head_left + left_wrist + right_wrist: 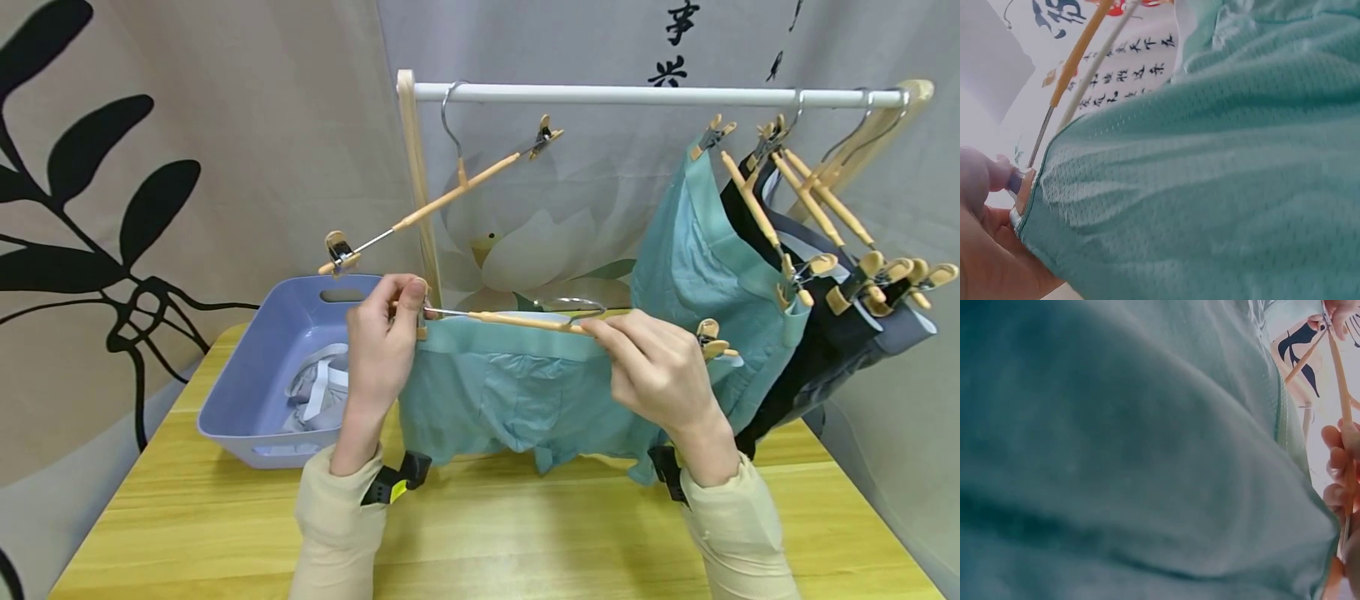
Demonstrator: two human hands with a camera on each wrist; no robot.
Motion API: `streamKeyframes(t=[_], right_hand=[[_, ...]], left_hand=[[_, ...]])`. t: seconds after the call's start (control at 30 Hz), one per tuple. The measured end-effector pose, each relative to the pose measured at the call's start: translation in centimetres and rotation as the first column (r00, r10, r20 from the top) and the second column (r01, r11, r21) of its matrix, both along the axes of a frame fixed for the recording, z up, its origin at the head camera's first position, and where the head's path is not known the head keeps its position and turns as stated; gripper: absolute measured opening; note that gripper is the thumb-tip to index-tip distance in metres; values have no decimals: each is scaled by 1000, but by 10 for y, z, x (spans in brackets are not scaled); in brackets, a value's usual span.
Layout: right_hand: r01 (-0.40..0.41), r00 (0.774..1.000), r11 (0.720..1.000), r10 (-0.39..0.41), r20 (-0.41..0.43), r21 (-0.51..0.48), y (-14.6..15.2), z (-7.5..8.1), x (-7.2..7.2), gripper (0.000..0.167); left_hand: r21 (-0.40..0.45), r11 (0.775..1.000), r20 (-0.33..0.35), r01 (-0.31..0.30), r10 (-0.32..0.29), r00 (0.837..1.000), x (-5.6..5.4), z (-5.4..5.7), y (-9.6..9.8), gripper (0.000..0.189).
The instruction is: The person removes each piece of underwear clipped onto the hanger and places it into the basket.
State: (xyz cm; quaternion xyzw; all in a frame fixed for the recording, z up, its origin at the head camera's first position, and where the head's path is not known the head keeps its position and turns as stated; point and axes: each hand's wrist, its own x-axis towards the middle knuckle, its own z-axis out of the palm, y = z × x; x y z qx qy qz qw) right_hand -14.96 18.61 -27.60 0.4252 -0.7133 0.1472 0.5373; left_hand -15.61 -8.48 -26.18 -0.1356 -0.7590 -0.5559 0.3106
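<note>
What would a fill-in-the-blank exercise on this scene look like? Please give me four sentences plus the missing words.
1. The left hand pinches a clip of a hanger carrying a garment coloured ____.
2. The right hand grips the same hanger, and the rail is coloured ____.
3. Seen by the person, the basin stands on the ____ side of the table.
4. Bare hangers hanging from the rail number ____.

Missing words: teal; white; left; one.
</note>
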Motion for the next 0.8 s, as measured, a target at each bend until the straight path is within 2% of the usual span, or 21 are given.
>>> streamKeyframes(t=[0.23, 0.8], right_hand=[[-6, 1000, 1000, 5, 14, 10, -2, 1, 0, 31], [-12, 1000, 999, 12, 4, 41, -5, 0, -4, 29]], left_hand=[[40, 999, -27, 10, -9, 1000, 1, 0, -2, 23], [77, 996, -67, -41, 46, 997, 1, -2, -3, 20]])
